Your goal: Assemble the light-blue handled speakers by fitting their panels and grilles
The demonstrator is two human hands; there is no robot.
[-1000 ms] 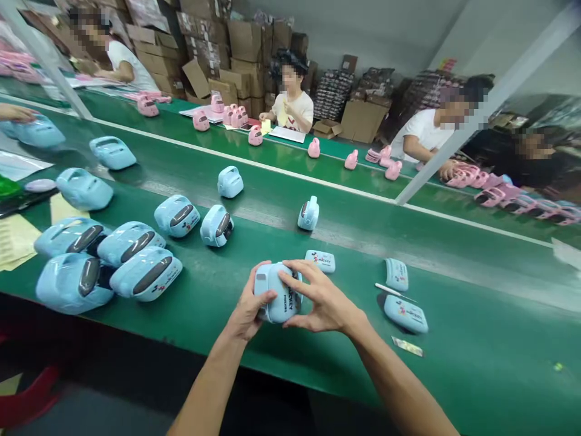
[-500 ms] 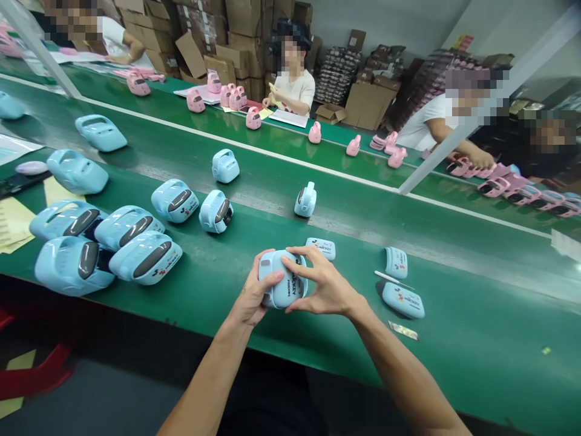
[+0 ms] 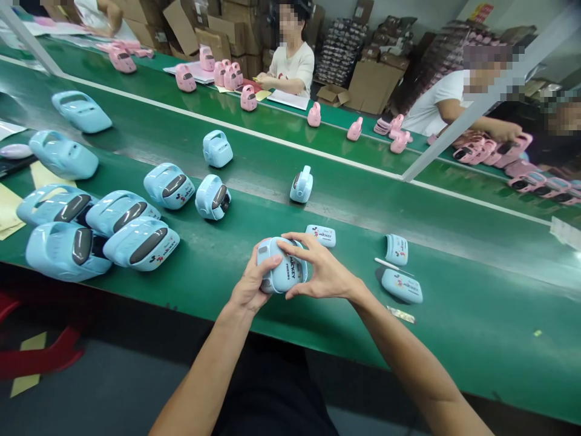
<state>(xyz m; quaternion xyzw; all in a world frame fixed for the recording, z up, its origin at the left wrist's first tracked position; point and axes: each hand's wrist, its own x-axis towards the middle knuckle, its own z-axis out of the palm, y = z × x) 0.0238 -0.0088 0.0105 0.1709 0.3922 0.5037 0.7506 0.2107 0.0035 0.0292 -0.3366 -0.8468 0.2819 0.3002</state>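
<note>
Between my two hands is a light-blue plastic housing (image 3: 280, 274) with dark "Mickey Friends" lettering, held a little above the green bench. My left hand (image 3: 250, 281) wraps its left side, thumb across the front. The fingers of my right hand (image 3: 320, 266) grip its top and right edge, thumb low on the right. Just beyond them lies a blue printed panel (image 3: 321, 235). To the right are a curved blue panel (image 3: 398, 249), a thin white stick-like tool (image 3: 385, 264) and another printed blue panel (image 3: 402, 286).
Several blue handled housings (image 3: 140, 244) crowd the bench at left. Others, such as a small blue housing (image 3: 302, 184), stand farther back. Pink housings (image 3: 249, 98) line the far side, where co-workers sit. A slanted metal post (image 3: 436, 142) rises at right. A red stool (image 3: 49, 357) is at lower left.
The whole view has shifted slightly, so the bench things sit higher in the picture. Both hands keep their grip on the blue housing. At far right a co-worker's hand has moved over pink parts.
</note>
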